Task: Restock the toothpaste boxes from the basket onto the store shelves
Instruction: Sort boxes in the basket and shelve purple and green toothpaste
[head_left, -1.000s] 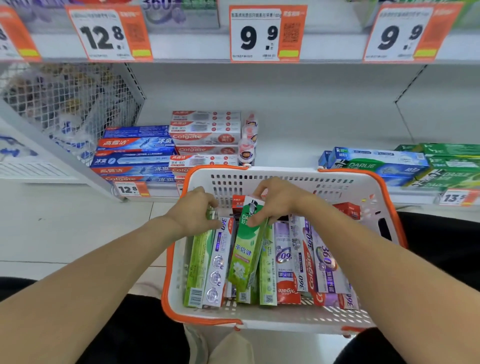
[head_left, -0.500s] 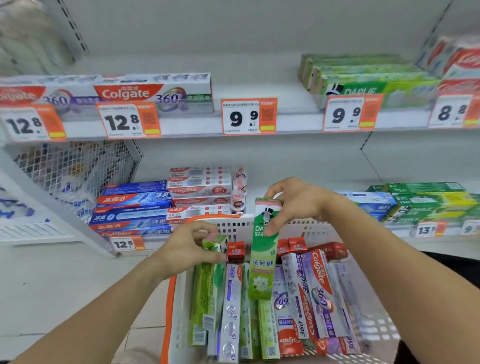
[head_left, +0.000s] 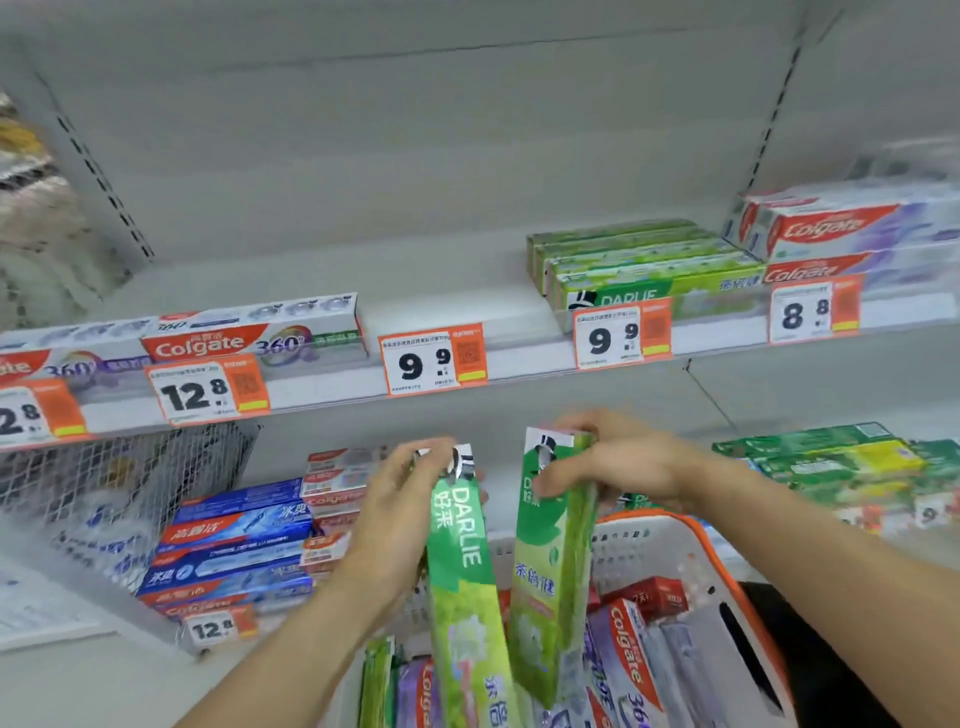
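From the head view, two green toothpaste boxes are held upright above the basket (head_left: 696, 540): the left box (head_left: 460, 551) is gripped near its top end by the left hand (head_left: 400, 499), and the right box (head_left: 553, 561) is pinched at its top by the right hand (head_left: 613, 462), the fingers (head_left: 550, 480) of each hand being closed around cardboard. Both boxes are grasped only at the upper end, so their long lower parts hang free and nearly touch one another; a slip or a twist is judged likely if they are swung quickly. The lower ends are seen close to the other boxes in the basket (head_left: 631, 654), which could be snagged and dragged out. The matching green stack (head_left: 639, 270) is set on the upper shelf (head_left: 332, 387) to the right, just beside the red and white boxes (head_left: 831, 234); if the boxes are placed behind the wrong price tag (head_left: 432, 358), the row would be mixed. The stack could also be knocked if the boxes are pushed in carelessly. The picture is blurred by motion, so finer contact cannot be told.
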